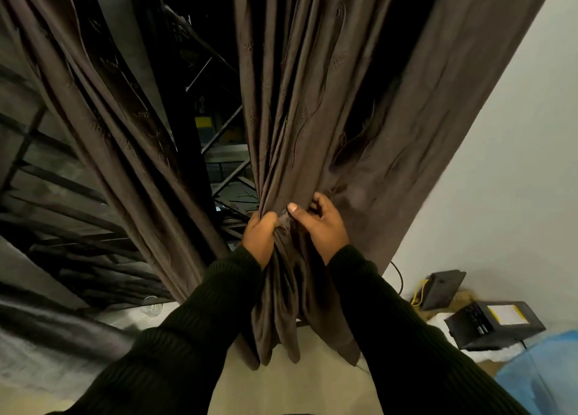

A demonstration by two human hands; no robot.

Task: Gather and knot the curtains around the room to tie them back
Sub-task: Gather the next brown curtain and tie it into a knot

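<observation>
While both dark ribbed sleeves (200, 330) reach forward from the bottom of the view, the two hands meet on the brown curtain (312, 117) at roughly waist height, side by side and almost touching. The left hand (261, 231) has its grip clamped round the bunched folds, fingers curled over the left edge of the gather. The right hand (322, 224) pinches the same bundle from the right, thumb laid across the front and fingers tucked into the cloth. Holding it this way squeezes the wide panel into one rope-like neck, which I judge is the gathering stage; no knot shows yet. Below the hands the loose tail (291, 330) hangs in soft pleats, ending just above the pale floor (291, 389). Above them the fabric fans out wide toward the top of the view.

To the left hangs a second curtain (103, 127), also drawn into a slanted bundle, apart from the one being held; whether it is knotted I cannot tell. Between the two, dark metal bars (219, 139) of a window grille show against the night outside. On the right, a pale wall (500, 164) stands beside the panel. Low by that wall sit two black boxes (494, 324) with a yellow cable (417, 294), and a blue cover (544, 371) beyond them. These lie well clear of the hanging tail, so nothing seems likely to snag it.
</observation>
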